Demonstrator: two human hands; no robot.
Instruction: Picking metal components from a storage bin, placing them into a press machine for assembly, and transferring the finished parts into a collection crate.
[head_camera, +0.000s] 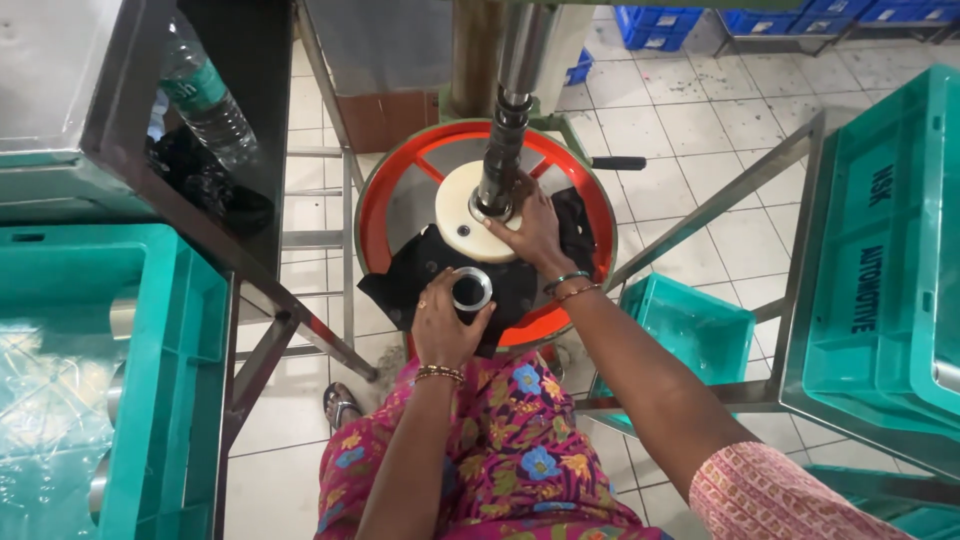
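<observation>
Left hand (443, 325) grips metal ring (471, 289), axis upright, just in front of cream disc (470, 222); right hand (533, 228) pressed flat on disc beside press shaft (503, 150).

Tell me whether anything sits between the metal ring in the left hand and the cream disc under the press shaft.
Nothing separate lies between them. The left hand holds the metal ring just off the near edge of the cream disc. The right hand rests on the disc beside the press shaft, covering its right side.

Head camera looks steeply down, close over the press (487, 215).
</observation>
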